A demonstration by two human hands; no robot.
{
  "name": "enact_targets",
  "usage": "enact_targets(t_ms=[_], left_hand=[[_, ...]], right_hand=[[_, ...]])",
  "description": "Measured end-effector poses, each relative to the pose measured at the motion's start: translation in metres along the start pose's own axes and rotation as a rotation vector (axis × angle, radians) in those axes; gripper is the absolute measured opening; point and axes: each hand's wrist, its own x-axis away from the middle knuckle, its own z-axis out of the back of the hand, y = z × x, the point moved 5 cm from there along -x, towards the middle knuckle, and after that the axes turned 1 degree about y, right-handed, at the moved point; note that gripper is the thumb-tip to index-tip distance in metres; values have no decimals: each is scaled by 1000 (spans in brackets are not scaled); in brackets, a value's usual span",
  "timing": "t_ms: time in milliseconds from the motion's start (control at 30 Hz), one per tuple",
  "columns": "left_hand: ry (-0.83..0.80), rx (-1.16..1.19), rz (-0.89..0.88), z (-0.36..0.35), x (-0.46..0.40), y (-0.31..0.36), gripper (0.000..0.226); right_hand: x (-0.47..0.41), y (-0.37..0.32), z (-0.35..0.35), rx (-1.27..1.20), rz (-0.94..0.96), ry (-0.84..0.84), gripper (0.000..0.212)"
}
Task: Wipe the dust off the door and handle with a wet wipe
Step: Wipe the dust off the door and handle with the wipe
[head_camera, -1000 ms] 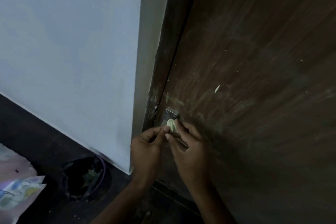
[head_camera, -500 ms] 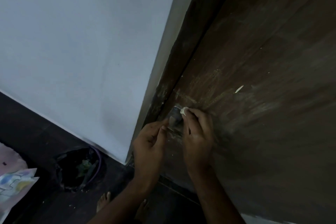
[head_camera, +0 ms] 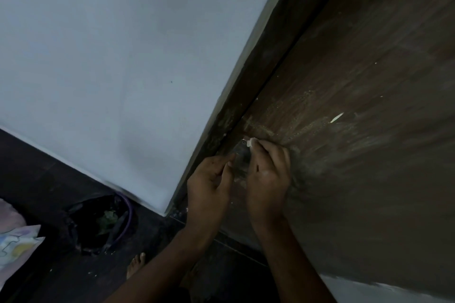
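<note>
Now my right hand presses a small wad of wet wipe against the upper end of the metal handle on the brown door. Its fingers are pinched tight around the wad, so only a pale tip peeks out past my fingertips. A second ago the wipe sat lower, between both hands, and showed more of its yellowish surface; since then my right hand has climbed up the plate and closed over it.

My left hand stays just beside the handle at the door's edge, thumb and forefinger drawn together near the metal. Whether they actually nip the handle or only touch it I cannot tell, since the light is dim there.

The view has swung as well: the door frame now slants more steeply across the scene, and more of the white wall fills the left side. The pale fleck on the wood, above and right of my right hand, sits where it was on the door. Dust streaks fan across the wood around the handle.

Down on the dark floor, my bare foot has come into sight beneath my left forearm. The black bin with its purple rim stands near the wall's corner, and a patterned cloth lies at the left edge.
</note>
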Motion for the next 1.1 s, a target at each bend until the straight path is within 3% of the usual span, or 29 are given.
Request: enact_targets(t_ms=[133, 200, 300, 400, 467, 600, 733, 967, 1100], left_hand=[[0, -11, -87, -2, -5, 8, 27], [7, -46, -112, -2, -6, 8, 29], [3, -95, -115, -1, -7, 4, 27], [-17, -99, -92, -2, -6, -4, 25], [-27, -92, -90, -3, -5, -7, 24], [-48, -108, -110, -5, -7, -11, 26], [-66, -121, -92, -6, -8, -18, 28], [-3, -242, -186, -1, -4, -18, 40], [-27, -268, -218, -2, -5, -16, 44]], right_hand=[[-7, -15, -19, -9, 77, -109, 21], [-4, -10, -14, -24, 40, -71, 20], [10, 6, 5, -98, -147, 47, 14], [20, 17, 7, -153, -371, 30, 17], [20, 15, 5, -163, -418, 26, 16], [15, 10, 2, -190, -374, 76, 11], [25, 11, -5, -152, -353, 6, 12], [10, -11, -17, -92, -64, -11, 11], [25, -7, -25, 18, -86, -79, 10]])
